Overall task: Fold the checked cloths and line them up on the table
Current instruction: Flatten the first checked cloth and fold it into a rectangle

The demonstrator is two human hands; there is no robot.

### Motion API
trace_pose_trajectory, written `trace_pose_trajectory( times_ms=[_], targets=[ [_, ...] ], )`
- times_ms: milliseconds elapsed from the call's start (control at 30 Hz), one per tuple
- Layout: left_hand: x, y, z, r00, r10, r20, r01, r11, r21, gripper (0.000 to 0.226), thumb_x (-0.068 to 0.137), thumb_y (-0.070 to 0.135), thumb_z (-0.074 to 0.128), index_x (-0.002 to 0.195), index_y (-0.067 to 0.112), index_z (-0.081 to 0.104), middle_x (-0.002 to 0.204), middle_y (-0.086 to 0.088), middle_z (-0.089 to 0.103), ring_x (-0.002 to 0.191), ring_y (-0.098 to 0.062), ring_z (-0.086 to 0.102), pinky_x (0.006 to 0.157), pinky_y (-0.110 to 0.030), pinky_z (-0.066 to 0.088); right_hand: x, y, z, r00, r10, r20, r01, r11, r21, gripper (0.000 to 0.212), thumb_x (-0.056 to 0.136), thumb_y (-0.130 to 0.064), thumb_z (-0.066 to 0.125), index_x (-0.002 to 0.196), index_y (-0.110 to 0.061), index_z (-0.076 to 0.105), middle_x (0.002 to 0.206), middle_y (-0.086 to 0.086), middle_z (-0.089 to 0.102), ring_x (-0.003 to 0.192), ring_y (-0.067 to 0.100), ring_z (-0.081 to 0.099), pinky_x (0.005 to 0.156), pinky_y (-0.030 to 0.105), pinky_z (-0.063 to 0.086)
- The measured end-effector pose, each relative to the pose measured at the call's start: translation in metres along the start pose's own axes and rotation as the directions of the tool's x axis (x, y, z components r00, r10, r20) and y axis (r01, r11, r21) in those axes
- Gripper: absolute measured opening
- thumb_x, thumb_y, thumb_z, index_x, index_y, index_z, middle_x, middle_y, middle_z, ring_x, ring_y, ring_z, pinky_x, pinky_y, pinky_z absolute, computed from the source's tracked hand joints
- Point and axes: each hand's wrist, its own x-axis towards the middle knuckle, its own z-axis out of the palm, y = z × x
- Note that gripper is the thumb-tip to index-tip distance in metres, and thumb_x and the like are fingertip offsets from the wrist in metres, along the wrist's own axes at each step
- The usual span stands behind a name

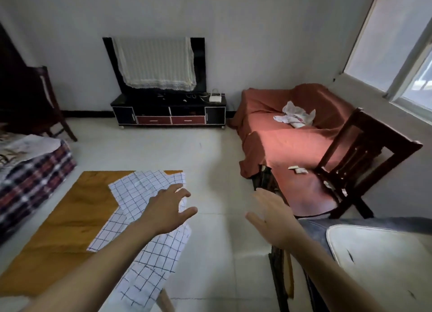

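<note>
Several white cloths with dark checks lie overlapping along the right edge of a brown wooden table (70, 213). One checked cloth (140, 187) lies at the far end, another (109, 232) in the middle, and a third (154, 262) hangs over the near right edge. My left hand (168, 209) hovers above the far cloths with fingers spread, holding nothing. My right hand (273, 216) is raised to the right of the table over the floor, palm facing left and fingers straight, empty.
A plaid blanket (30, 178) lies on a bed at left. A sofa under an orange cover (287, 138) and a dark wooden chair (364, 157) stand at right. A black TV cabinet (168, 113) is against the far wall. A white cushion (383, 258) sits near right.
</note>
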Motion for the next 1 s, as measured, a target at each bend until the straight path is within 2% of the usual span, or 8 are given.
trace_pose_trajectory(
  times_ms=[133,267,433,667,767,867,1000],
  targets=[
    [0.041,-0.017,0.004,0.995,-0.101,-0.015,0.101,0.994,-0.028,0.055,0.089,0.066,0.051,0.135,0.036,0.048,0.158,0.013,0.028,0.14,-0.02,0.034,0.11,-0.044,0.035,0.07,0.004,0.003,0.994,-0.089,0.069,0.088,0.996,0.017,0.076,0.084,-0.069,0.027,0.15,-0.03,0.028,0.155,-0.009,0.031,0.145,0.016,0.022,0.119,0.04,0.021],
    [0.091,-0.044,0.019,0.985,-0.169,-0.034,0.167,0.984,-0.061,0.057,0.09,0.065,0.05,0.138,0.034,0.047,0.159,0.012,0.027,0.14,-0.019,0.033,0.108,-0.043,0.035,0.143,0.009,0.018,0.982,-0.151,0.116,0.154,0.988,-0.014,0.063,0.093,-0.059,0.04,0.149,-0.03,0.031,0.154,-0.01,0.032,0.144,0.015,0.023,0.117,0.041,0.024],
    [0.162,-0.082,0.036,0.97,-0.243,-0.012,0.238,0.958,-0.159,0.057,0.09,0.064,0.05,0.138,0.033,0.046,0.158,0.012,0.026,0.141,-0.019,0.031,0.11,-0.043,0.034,0.231,0.008,0.03,0.971,-0.173,0.167,0.189,0.978,-0.084,0.06,0.094,-0.057,0.047,0.145,-0.028,0.037,0.151,-0.011,0.035,0.141,0.014,0.027,0.114,0.041,0.028],
    [0.233,-0.144,0.003,0.926,-0.372,-0.072,0.348,0.91,-0.225,0.057,0.089,0.062,0.054,0.138,0.033,0.048,0.156,0.011,0.032,0.138,-0.021,0.035,0.108,-0.043,0.037,0.361,-0.015,0.037,0.935,-0.292,0.202,0.31,0.948,-0.067,0.058,0.094,-0.055,0.05,0.145,-0.029,0.038,0.153,-0.008,0.035,0.142,0.016,0.027,0.113,0.044,0.03],
    [0.246,-0.171,-0.01,0.899,-0.431,-0.081,0.409,0.89,-0.2,0.057,0.091,0.062,0.052,0.139,0.032,0.047,0.156,0.009,0.031,0.138,-0.021,0.035,0.109,-0.044,0.038,0.406,-0.029,0.054,0.896,-0.369,0.245,0.389,0.921,-0.033,0.059,0.093,-0.058,0.048,0.145,-0.031,0.038,0.154,-0.009,0.034,0.142,0.014,0.027,0.112,0.044,0.032],
    [0.251,-0.192,-0.01,0.854,-0.517,-0.062,0.497,0.844,-0.2,0.055,0.092,0.058,0.054,0.138,0.028,0.049,0.156,0.006,0.033,0.139,-0.021,0.035,0.109,-0.042,0.038,0.45,-0.043,0.076,0.847,-0.443,0.293,0.461,0.887,0.007,0.056,0.095,-0.054,0.049,0.144,-0.029,0.039,0.152,-0.01,0.036,0.141,0.012,0.029,0.111,0.038,0.032],
    [0.25,-0.21,0.013,0.77,-0.635,-0.052,0.615,0.762,-0.202,0.053,0.092,0.056,0.054,0.136,0.025,0.051,0.146,0.006,0.046,0.128,-0.018,0.047,0.1,-0.035,0.045,0.5,-0.06,0.112,0.739,-0.545,0.396,0.567,0.821,0.071,0.057,0.096,-0.052,0.048,0.147,-0.033,0.034,0.151,-0.013,0.036,0.141,0.012,0.029,0.11,0.033,0.029]
  ],
)
